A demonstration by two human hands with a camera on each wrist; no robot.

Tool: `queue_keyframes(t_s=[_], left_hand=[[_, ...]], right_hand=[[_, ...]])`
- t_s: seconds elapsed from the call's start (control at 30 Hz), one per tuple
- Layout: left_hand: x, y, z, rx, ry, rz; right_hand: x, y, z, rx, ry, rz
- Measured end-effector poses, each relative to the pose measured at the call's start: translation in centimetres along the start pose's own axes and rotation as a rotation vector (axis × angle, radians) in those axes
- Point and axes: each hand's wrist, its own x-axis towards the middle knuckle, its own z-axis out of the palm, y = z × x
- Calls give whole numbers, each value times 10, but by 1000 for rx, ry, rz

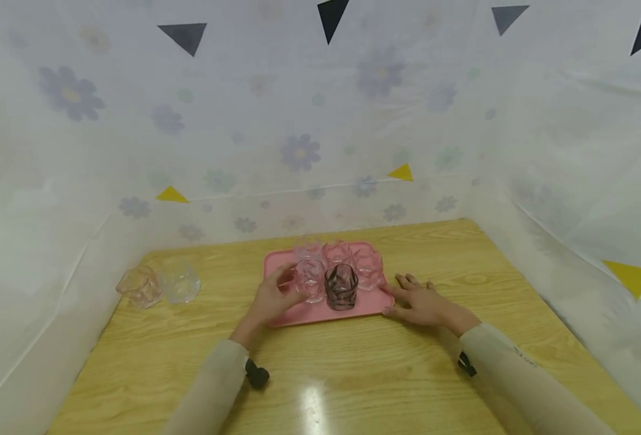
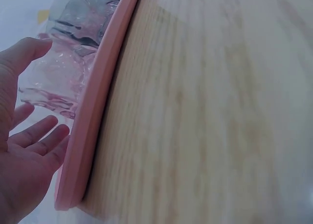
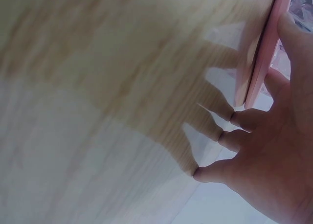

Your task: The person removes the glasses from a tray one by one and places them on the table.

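A pink tray (image 1: 293, 316) holds several wavy-sided glasses. At its front stand a pale pinkish glass (image 1: 310, 281) and a dark grey glass (image 1: 342, 289); behind them are a clear glass (image 1: 307, 248) and a pink glass (image 1: 336, 252), with another pink glass (image 1: 368, 269) at the right. My left hand (image 1: 273, 297) is spread beside the pale pinkish glass, thumb in front; in the left wrist view its fingers (image 2: 46, 136) are loosely extended, not closed round it. My right hand (image 1: 420, 304) rests at the tray's right edge, thumb and forefinger by the rim, other fingertips on the table.
Left of the tray, a pale amber-pink glass (image 1: 140, 286) and a clear glass (image 1: 179, 281) stand close together on the wooden table (image 1: 374, 374). Flower-patterned white sheeting (image 1: 298, 199) walls off the back and sides.
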Motion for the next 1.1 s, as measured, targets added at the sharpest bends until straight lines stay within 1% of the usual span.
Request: queue_keyframes(t_s=[0.23,0.37,0.47,0.63,0.83,1.0,1.1], left_hand=[[7,1,6,7,-3,-7],[9,2,9,-11,-1,-14],[9,3,12,-31,13,-30],[8,4,18,-25,52,-71],[9,4,25,-25,91,-90],[10,4,27,-13,103,-101],[10,5,26,-30,100,-101]], right_hand=[[2,2,3,-8,6,-7],[2,3,3,-7,4,-8],[2,2,2,-5,3,-6],[0,1,1,-2,3,-6],[0,0,1,-6,-1,-2],[0,-1,0,-7,-3,-4],[0,-1,0,-12,-1,-8]])
